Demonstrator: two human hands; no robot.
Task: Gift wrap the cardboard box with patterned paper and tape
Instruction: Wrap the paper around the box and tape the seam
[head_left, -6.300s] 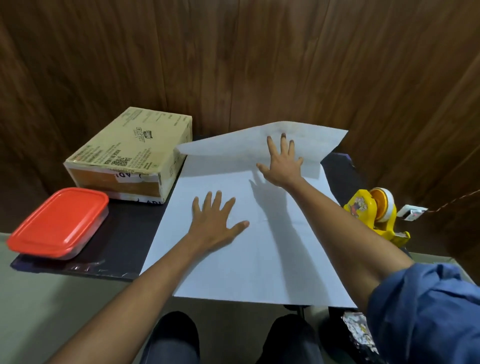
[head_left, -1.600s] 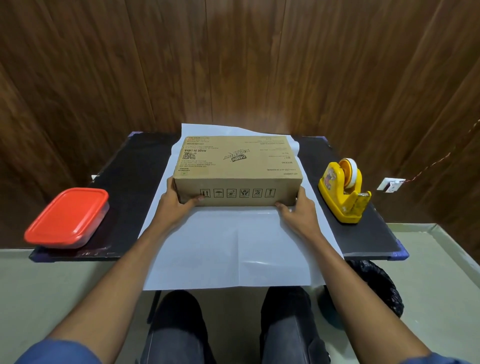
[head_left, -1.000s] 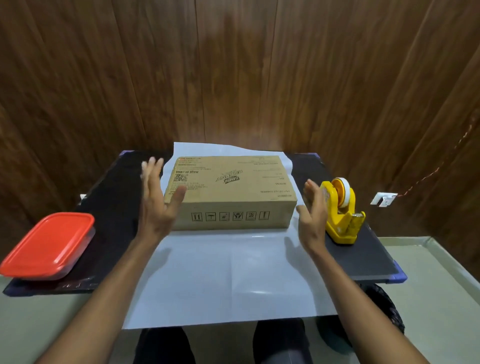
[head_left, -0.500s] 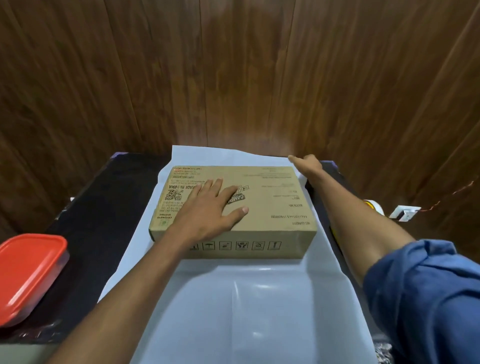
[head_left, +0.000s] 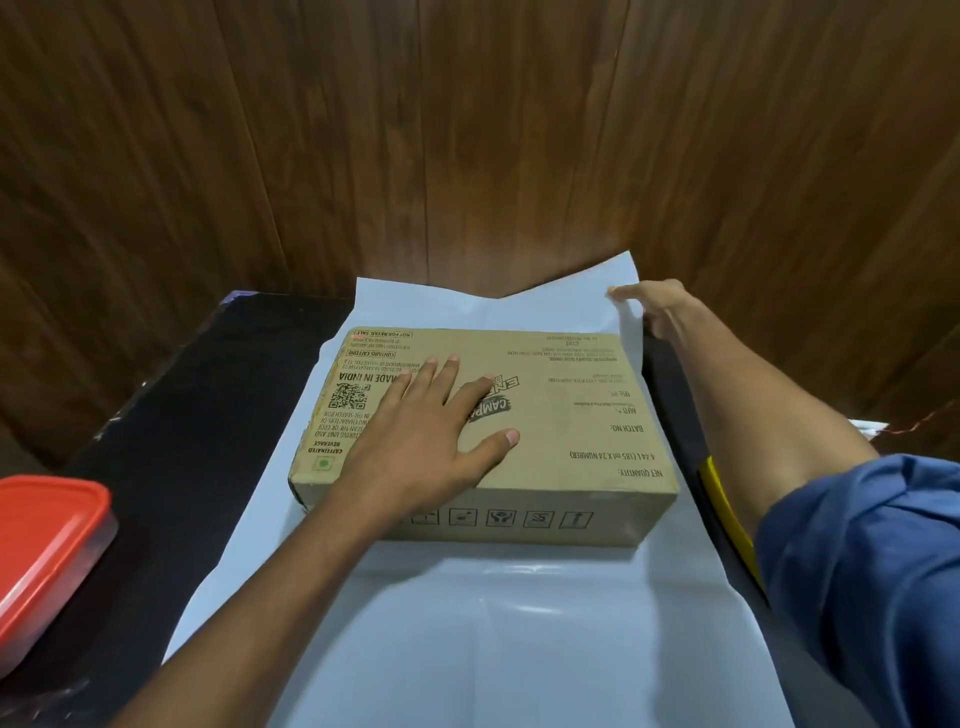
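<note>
White-sided paper (head_left: 509, 644) covers the middle of the black table (head_left: 171, 457), running from the near edge to the wood-panelled wall behind, and the cardboard box (head_left: 561, 426) lies on its far half, printed top up. None of the box is covered and no tape is on it, so I judge the wrap barely begun: the paper is laid and the box placed, while folding both long flaps, closing the ends and taping all remain.

The left hand (head_left: 431, 441) lies flat on the box top, fingers spread and straight, pressing it in place. The right hand (head_left: 660, 312) is at the paper's far right corner, which stands lifted above the table; it seems to pinch the edge between thumb and fingers, though the grip is small and partly hidden.

Half a second earlier that corner lay low with the right hand just reaching it; now it is raised. A second earlier both hands hovered off the box. The red container (head_left: 47, 561) sits at the table's left edge.
</note>
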